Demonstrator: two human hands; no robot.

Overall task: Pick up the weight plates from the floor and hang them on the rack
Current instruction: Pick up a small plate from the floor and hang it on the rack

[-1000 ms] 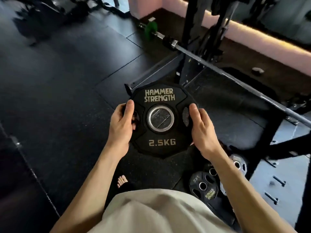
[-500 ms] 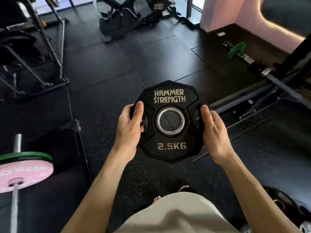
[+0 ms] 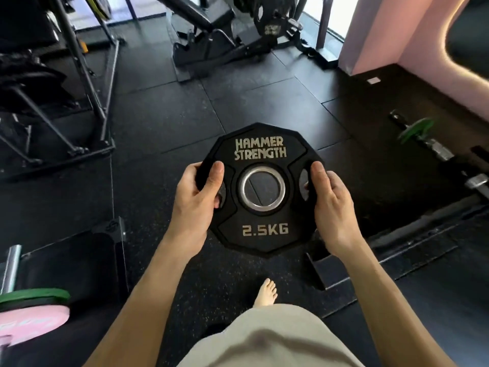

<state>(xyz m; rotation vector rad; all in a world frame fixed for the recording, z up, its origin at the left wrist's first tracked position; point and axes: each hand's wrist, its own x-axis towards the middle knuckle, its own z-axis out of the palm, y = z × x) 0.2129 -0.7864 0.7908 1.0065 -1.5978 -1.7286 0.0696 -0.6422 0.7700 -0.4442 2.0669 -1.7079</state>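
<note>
Hands gripping a black 2.5 kg Hammer Strength weight plate [image 3: 260,192], held flat-faced toward the camera at mid-frame, clear of the black rubber gym floor [image 3: 164,120] and of everything else. Left hand [image 3: 194,205] clamped on the plate's left edge, thumb laid across the face beside the left grip slot, fingers curled behind the rim and out of sight. Right hand [image 3: 332,207] clamped on the right edge in mirror fashion, thumb pressed along the right grip slot, fingers wrapped behind. Lettering upright: brand name above the steel-ringed centre hole, "2.5KG" below it. Directly beneath, a bare foot [image 3: 266,292] planted on the speckled mat, beige shorts [image 3: 264,340] filling the lower edge. At lower left, a pink bumper plate [image 3: 31,324] and a green plate [image 3: 34,294] stacked together on a steel bar. At right, a barbell end [image 3: 434,149] carrying a small green plate, lying on the floor near the pink wall [image 3: 370,33]. Farther back, a black bench machine [image 3: 211,30] with dark plates loaded, well apart from the held plate; at left, black frame legs [image 3: 87,83] of other equipment.
</note>
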